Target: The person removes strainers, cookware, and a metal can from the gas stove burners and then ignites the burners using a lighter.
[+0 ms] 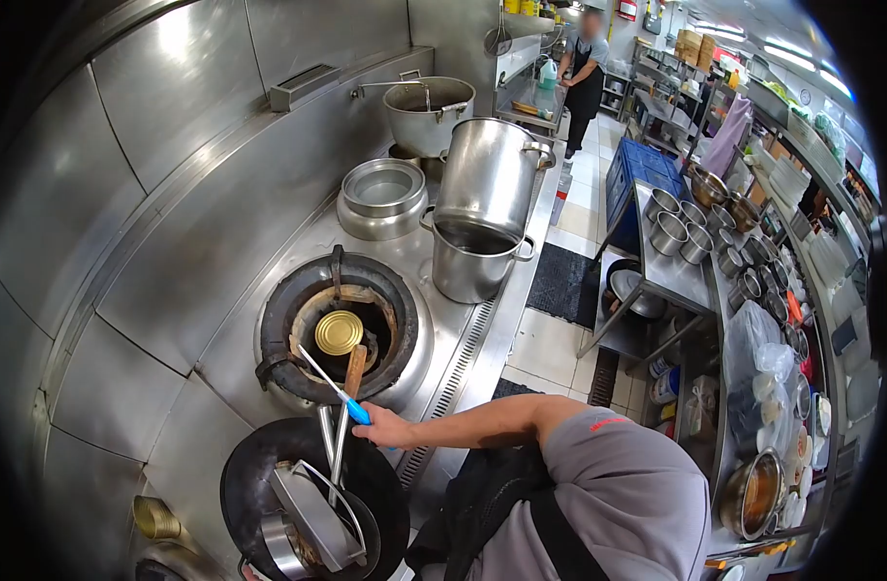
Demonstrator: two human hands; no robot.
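My right hand [381,427] is closed round the blue handle of a thin metal tool [333,384], whose tip points up and left over the round burner [280,281]. A gold tin lid [340,332] lies in the burner's opening. Beside the tool, a wooden handle [355,372] sticks up from the large black wok [245,484]. Inside the wok are a grey metal container [317,518], a small pot [284,548] and ladles. At the wok's lower left edge only a sliver of my left hand [250,574] shows; its fingers cannot be made out.
Two tall steel pots [487,179] lean together behind the burner, near a lidless round pot [383,198] and a larger pot [429,116]. A person [584,73] stands at the far counter. Metal bowls and cups crowd the right table [681,276].
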